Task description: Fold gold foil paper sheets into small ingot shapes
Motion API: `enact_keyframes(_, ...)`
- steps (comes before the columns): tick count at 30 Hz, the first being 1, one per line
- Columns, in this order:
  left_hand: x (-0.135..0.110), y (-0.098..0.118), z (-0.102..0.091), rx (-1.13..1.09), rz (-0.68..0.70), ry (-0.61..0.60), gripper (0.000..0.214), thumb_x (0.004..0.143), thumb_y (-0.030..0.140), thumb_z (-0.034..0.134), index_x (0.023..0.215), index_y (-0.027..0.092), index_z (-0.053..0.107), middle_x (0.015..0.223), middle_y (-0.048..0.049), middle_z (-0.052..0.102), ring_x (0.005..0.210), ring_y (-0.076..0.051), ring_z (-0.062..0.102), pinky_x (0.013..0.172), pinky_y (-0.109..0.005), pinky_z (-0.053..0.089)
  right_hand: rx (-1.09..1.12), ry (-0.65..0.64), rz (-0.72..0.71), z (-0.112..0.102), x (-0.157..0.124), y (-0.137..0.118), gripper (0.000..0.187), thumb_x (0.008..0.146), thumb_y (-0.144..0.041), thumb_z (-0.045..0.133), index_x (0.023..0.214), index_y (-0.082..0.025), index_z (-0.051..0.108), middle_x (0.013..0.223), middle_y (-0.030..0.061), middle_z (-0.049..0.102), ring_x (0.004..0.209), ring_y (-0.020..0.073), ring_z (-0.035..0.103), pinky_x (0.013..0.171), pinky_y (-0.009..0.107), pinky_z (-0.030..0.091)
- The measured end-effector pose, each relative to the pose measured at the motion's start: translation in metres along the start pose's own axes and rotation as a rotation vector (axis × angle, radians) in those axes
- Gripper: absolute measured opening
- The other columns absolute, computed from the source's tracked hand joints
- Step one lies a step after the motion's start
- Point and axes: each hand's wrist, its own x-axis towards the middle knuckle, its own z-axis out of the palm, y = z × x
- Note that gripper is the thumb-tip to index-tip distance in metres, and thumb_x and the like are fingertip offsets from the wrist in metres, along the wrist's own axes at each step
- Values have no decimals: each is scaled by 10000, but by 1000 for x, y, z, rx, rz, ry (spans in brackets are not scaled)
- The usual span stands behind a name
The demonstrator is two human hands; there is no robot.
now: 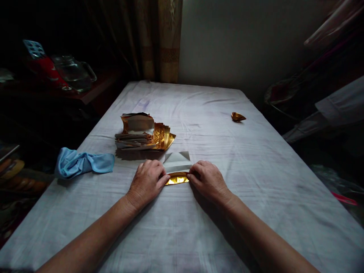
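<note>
Between my two hands lies a sheet of gold foil paper [177, 162], its pale grey back facing up and its near edge folded over to show a shiny gold strip. My left hand [148, 179] pinches the left end of that fold with thumb and fingers. At the right end, my right hand [209, 180] grips the fold the same way. The far corners of the sheet are turned in. Beyond my left hand stands a stack of gold foil papers [136, 140], some bent upright. A small folded gold paper piece [237, 116] sits far right.
A crumpled blue cloth [85, 163] lies at the left edge of the table covered with a white cloth [182, 227]. On a dark side table are a glass jug [75, 72] and a red packet [47, 70]. Curtains [159, 41] hang behind.
</note>
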Motion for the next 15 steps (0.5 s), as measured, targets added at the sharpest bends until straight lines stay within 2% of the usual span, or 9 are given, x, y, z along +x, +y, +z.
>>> enact_keyframes(9,4,0,-1,41,9,-23,161,916,292,626,787,196,628,907,-39,644,875,-227,541,797,-372,407,-219,98,-25,13,-2,-4,218,934,-341,585,777,-201,643,771,55,640,746,208,540,681,328,298)
enact_keyframes(15,5,0,-1,46,-4,-45,170,921,305,626,794,193,626,922,-41,634,896,-230,548,814,-372,416,-226,123,-58,16,-3,-2,223,938,-340,571,767,-205,621,764,47,633,742,206,530,684,330,289)
